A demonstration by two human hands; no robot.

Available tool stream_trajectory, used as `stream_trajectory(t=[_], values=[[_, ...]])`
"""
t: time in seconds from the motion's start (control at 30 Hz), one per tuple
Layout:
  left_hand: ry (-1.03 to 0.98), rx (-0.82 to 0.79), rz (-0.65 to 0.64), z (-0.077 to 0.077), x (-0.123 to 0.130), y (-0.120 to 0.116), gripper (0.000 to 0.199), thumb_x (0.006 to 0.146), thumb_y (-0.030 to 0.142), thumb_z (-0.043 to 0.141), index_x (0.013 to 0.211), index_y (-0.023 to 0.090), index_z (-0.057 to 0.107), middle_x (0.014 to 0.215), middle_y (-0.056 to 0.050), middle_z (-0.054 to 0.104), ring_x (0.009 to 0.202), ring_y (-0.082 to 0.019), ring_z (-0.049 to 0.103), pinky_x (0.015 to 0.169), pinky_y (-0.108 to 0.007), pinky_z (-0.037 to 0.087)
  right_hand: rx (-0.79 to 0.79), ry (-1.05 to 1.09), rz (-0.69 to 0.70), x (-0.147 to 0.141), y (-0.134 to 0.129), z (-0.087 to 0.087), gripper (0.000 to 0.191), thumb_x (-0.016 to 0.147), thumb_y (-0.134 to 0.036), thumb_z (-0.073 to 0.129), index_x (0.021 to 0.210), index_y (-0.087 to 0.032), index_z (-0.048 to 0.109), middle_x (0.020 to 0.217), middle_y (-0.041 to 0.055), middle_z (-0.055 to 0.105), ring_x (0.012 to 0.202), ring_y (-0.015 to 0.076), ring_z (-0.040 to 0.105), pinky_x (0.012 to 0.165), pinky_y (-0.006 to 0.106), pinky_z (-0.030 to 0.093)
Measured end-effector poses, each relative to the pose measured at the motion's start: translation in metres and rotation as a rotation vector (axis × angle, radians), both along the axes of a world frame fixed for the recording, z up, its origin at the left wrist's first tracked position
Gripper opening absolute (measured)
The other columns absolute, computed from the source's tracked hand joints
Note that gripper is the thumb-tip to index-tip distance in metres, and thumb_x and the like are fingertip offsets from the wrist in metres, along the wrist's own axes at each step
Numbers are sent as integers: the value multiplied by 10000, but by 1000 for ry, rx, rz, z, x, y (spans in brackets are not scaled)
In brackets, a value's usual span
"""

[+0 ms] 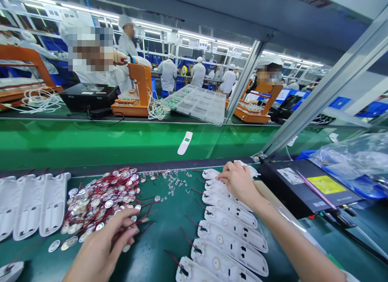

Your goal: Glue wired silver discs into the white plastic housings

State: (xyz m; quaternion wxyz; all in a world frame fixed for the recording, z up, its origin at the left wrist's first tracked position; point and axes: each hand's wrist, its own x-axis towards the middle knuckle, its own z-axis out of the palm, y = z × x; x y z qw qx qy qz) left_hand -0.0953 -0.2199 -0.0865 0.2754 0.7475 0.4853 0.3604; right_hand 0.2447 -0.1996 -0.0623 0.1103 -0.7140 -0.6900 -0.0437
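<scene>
My left hand (110, 239) is at the right edge of a pile of round metal discs with red wires (100, 201), its fingers curled round some wired discs. At the top of a column of white plastic shells (232, 229), my right hand (238, 179) has its fingertips pressed together on the farthest shell (209, 174); whether a small part is between them is hidden. Red wires stick out from the left ends of the shells. Small clear pieces (174, 181) lie scattered between the pile and the column.
More white shells (41, 205) lie at the left. A black box (306, 189) and plastic bags (357, 156) stand right. Beyond, a green belt (136, 142) carries a white cover (184, 143). Orange fixtures (139, 90), a clear tray (200, 102) and several people are behind.
</scene>
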Motion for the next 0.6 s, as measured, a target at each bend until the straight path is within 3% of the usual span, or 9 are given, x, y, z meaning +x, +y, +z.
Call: stream_trajectory(t=[0.1, 0.17, 0.27, 0.37, 0.5, 0.6], values=[[72, -7, -17, -2, 1, -6, 299, 787, 518, 546, 753, 230, 619, 603, 34, 645, 479, -115, 597, 459, -141, 471, 85, 47, -21, -6, -4, 11, 182, 805, -155, 557, 791, -259, 706, 815, 49, 582, 815, 201, 439, 720, 364, 307], [109, -1, -48, -1, 3, -10, 227, 821, 427, 533, 741, 237, 629, 593, 43, 619, 453, -98, 552, 472, -142, 454, 138, 111, 41, -21, -11, 20, 159, 815, -182, 552, 830, -251, 694, 803, 45, 579, 800, 193, 452, 717, 357, 345], [77, -14, -118, 2, 10, -16, 225, 875, 305, 447, 810, 237, 651, 604, 37, 591, 416, -75, 498, 486, -141, 440, 185, 311, 304, -57, -30, 33, 158, 835, -194, 516, 848, -254, 662, 808, 33, 576, 783, 177, 478, 689, 338, 403], [24, -72, -157, 6, 18, -20, 249, 876, 276, 423, 836, 224, 664, 608, 25, 580, 421, -71, 486, 453, -137, 408, 73, 481, 506, -98, -51, 39, 172, 818, -162, 536, 948, -245, 612, 939, 27, 583, 878, 172, 491, 756, 334, 435], [-52, -330, -153, 14, 27, -24, 280, 833, 385, 482, 726, 188, 649, 543, 26, 548, 406, -72, 424, 385, -139, 328, -154, 504, 552, -131, -65, 32, 298, 763, -190, 625, 1047, -244, 551, 1046, 14, 576, 971, 202, 480, 873, 396, 401], [-180, -572, -101, 19, 29, -24, 398, 781, 541, 513, 690, 169, 618, 485, 42, 485, 372, -55, 334, 354, -138, 260, -159, 550, 470, -135, -64, 24, 368, 747, -186, 640, 1095, -219, 526, 1040, 31, 584, 959, 218, 491, 873, 422, 393]])
